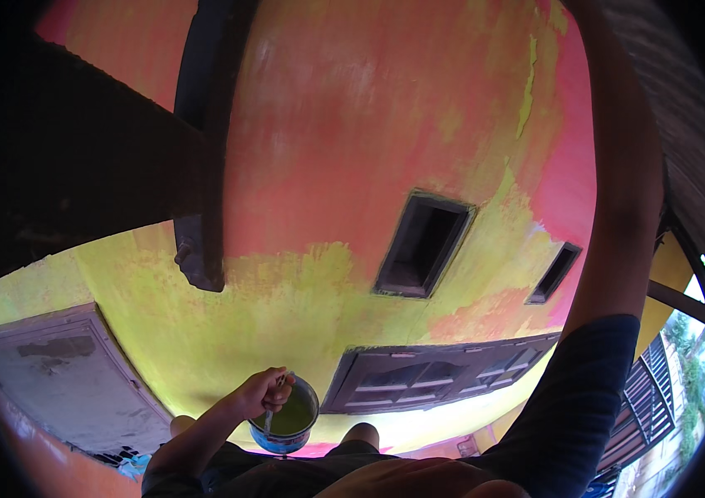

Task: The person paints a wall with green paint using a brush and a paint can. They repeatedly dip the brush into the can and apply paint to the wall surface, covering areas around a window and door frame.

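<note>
My left hand (265, 393) is closed around the pale handle of a small paint bucket (283, 443), low in front of my body. Yellow-green paint (296, 416) lies inside the bucket, and its outside looks blue. My right arm stretches up along the right side of the picture; its hand is out of view past the top edge. Before me rises a wall (321, 137) with orange-red and pink areas above and yellow-green paint below. The yellow-green ends in a ragged, brushed border. A thin yellow-green streak (527, 93) runs up the wall at the upper right.
Dark beams (206, 124) jut across the upper left. Two dark-framed vent openings (424, 243) sit in the wall. Below them is a shuttered window (440, 376); a greyish door (72, 373) stands at lower left. Corrugated roofing (676, 93) and a railing (645, 398) show at right.
</note>
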Demonstrator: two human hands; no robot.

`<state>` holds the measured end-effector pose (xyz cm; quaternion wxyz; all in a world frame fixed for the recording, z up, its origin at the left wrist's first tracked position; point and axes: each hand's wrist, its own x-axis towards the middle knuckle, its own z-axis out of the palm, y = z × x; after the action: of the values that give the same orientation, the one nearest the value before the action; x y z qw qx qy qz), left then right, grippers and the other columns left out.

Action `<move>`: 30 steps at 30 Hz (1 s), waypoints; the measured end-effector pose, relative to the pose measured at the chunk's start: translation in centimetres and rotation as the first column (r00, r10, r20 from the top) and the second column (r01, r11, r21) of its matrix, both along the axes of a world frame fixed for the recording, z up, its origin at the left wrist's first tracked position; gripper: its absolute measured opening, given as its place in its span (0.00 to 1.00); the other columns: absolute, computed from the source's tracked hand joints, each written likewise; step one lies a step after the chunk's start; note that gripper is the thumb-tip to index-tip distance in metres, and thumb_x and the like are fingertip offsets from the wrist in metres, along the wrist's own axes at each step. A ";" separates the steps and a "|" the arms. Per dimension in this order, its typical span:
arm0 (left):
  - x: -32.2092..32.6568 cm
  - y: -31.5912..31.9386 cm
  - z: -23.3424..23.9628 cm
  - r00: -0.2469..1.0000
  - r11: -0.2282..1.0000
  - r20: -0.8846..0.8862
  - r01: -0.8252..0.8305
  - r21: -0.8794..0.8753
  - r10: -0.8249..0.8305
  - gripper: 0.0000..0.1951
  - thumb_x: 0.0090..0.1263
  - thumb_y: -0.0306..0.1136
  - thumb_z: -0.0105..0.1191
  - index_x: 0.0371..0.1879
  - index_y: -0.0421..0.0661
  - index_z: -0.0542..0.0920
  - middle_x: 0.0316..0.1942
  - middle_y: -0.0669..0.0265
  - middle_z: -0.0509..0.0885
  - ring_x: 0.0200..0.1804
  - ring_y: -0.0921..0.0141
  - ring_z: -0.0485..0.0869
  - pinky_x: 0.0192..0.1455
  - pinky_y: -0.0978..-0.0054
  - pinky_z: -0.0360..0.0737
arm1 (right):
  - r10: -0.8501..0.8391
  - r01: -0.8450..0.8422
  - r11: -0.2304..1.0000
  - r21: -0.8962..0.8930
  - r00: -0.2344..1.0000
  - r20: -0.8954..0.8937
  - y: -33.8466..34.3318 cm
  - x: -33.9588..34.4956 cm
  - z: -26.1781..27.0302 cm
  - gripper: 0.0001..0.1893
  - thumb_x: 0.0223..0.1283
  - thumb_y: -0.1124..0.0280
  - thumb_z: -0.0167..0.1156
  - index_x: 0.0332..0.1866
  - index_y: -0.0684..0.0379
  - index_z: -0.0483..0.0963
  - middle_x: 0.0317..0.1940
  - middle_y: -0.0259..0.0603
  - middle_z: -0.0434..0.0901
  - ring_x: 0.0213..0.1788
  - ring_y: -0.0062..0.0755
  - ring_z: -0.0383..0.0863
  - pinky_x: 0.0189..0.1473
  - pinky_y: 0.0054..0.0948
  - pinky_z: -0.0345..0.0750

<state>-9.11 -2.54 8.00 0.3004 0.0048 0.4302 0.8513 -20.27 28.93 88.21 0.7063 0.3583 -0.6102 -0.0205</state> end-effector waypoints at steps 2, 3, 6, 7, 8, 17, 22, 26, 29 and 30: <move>0.0 -0.2 -0.2 1.000 1.000 -0.001 0.002 0.004 -0.002 0.19 0.84 0.51 0.40 0.47 0.48 0.76 0.21 0.72 0.67 0.18 0.79 0.56 0.22 0.77 0.56 | -0.033 0.027 0.997 0.069 0.995 0.096 -0.2 0.5 -1.7 0.07 0.65 0.76 0.60 0.40 0.65 0.83 0.27 0.36 0.83 0.29 0.24 0.82 0.36 0.32 0.80; 0.0 -0.3 -0.2 1.000 1.000 -0.004 0.003 0.004 -0.003 0.19 0.84 0.51 0.40 0.47 0.48 0.76 0.21 0.72 0.67 0.18 0.79 0.56 0.22 0.77 0.56 | 0.013 -0.039 0.993 0.112 0.974 0.225 -0.1 0.9 -2.8 0.06 0.65 0.76 0.60 0.41 0.64 0.83 0.28 0.36 0.84 0.30 0.25 0.83 0.37 0.32 0.81; -0.2 -0.6 -0.3 1.000 1.000 -0.001 0.017 0.014 -0.017 0.19 0.84 0.51 0.40 0.47 0.47 0.76 0.21 0.72 0.67 0.18 0.79 0.56 0.22 0.77 0.56 | 0.073 -0.148 0.984 0.099 0.843 0.533 1.4 3.6 -5.2 0.06 0.66 0.76 0.60 0.42 0.64 0.83 0.30 0.37 0.85 0.33 0.26 0.85 0.39 0.31 0.82; -0.2 -0.6 -0.3 1.000 1.000 0.016 0.017 0.013 -0.017 0.19 0.84 0.51 0.40 0.47 0.47 0.76 0.20 0.72 0.67 0.18 0.78 0.56 0.22 0.77 0.56 | 0.084 -0.164 0.984 0.073 0.781 0.618 1.7 4.2 -5.6 0.06 0.67 0.77 0.60 0.43 0.64 0.83 0.31 0.37 0.85 0.34 0.26 0.86 0.40 0.31 0.82; -0.2 -0.6 -0.3 1.000 1.000 0.009 0.022 0.010 -0.022 0.19 0.84 0.51 0.40 0.47 0.47 0.76 0.20 0.72 0.67 0.17 0.78 0.56 0.22 0.77 0.56 | 0.071 -0.160 0.984 0.084 0.768 0.636 1.6 4.3 -5.7 0.06 0.67 0.77 0.60 0.43 0.64 0.83 0.31 0.37 0.86 0.34 0.27 0.86 0.40 0.31 0.83; -0.5 0.2 -0.1 1.000 1.000 -0.002 0.008 -0.007 -0.008 0.19 0.83 0.51 0.41 0.47 0.47 0.74 0.20 0.71 0.67 0.17 0.78 0.55 0.22 0.77 0.56 | 0.259 -0.251 0.966 -0.062 0.941 0.220 0.0 0.6 0.2 0.07 0.68 0.76 0.59 0.39 0.66 0.83 0.27 0.38 0.85 0.31 0.24 0.84 0.36 0.30 0.81; -0.5 0.0 -0.4 1.000 1.000 0.007 0.010 -0.001 -0.010 0.19 0.83 0.52 0.42 0.48 0.47 0.74 0.21 0.71 0.67 0.18 0.79 0.55 0.22 0.77 0.55 | 0.093 -0.093 0.995 0.034 0.996 0.004 -1.7 0.7 -2.7 0.06 0.65 0.77 0.61 0.38 0.68 0.82 0.25 0.39 0.85 0.27 0.22 0.79 0.33 0.30 0.77; -0.7 -0.1 -1.0 0.999 0.999 -0.004 0.040 0.035 -0.040 0.19 0.83 0.52 0.42 0.48 0.47 0.75 0.21 0.71 0.67 0.18 0.79 0.55 0.23 0.77 0.55 | 0.058 -0.088 0.968 0.233 0.990 0.131 -0.8 0.7 -11.8 0.06 0.62 0.79 0.61 0.40 0.65 0.84 0.25 0.38 0.84 0.30 0.24 0.82 0.33 0.30 0.78; -0.7 -0.1 -1.3 0.997 0.995 0.009 0.078 0.054 -0.079 0.19 0.83 0.52 0.42 0.47 0.47 0.76 0.21 0.72 0.66 0.18 0.79 0.56 0.22 0.77 0.55 | -0.068 -0.078 0.957 0.279 0.874 0.480 0.1 2.0 -16.7 0.10 0.72 0.75 0.59 0.54 0.62 0.80 0.43 0.37 0.86 0.46 0.23 0.84 0.48 0.27 0.81; -0.8 -0.1 -1.3 0.997 0.996 0.014 0.076 0.043 -0.077 0.19 0.83 0.52 0.42 0.47 0.47 0.76 0.21 0.72 0.66 0.18 0.79 0.56 0.22 0.77 0.56 | -0.105 -0.070 0.952 0.297 0.838 0.535 1.0 2.4 -18.4 0.09 0.72 0.76 0.59 0.53 0.62 0.80 0.42 0.37 0.86 0.45 0.24 0.84 0.47 0.27 0.82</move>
<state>-9.91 -2.59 6.73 0.3359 0.0210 0.4090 0.8482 -17.86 29.89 69.82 0.4394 0.4481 -0.7783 -0.0181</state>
